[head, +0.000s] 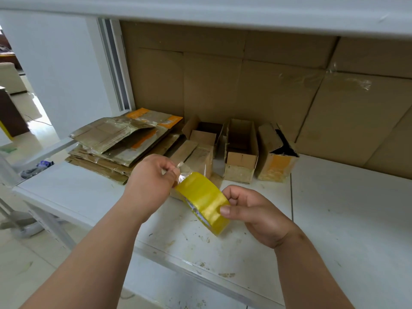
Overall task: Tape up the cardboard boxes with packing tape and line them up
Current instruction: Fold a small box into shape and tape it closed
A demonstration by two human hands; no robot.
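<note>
At the far left we see a stack of flattened cardboard [116, 148] lying on the white table [345, 219], its long side running toward the cardboard-lined back wall [267, 85]. Our left hand [151, 181] hovers above the table's front part, thumb and fingertips pinching the loose clear end of the tape [181, 168], which is peeled a short way off the roll. The yellow tape roll [205, 201] is held in the air between our hands, tilted, its printed side face turned down and to the left toward us, its width running up-right. Our right hand [252, 212] grips the roll's lower right part, thumb pressed on the outer band, fingers curled behind. Beyond the hands stand three small cardboard boxes side by side near the wall: a left box [200, 150] partly hidden by the tape, a middle box [240, 148] open on top, and a right box [276, 152] with an orange patch, each with its long axis pointing toward the wall.
</note>
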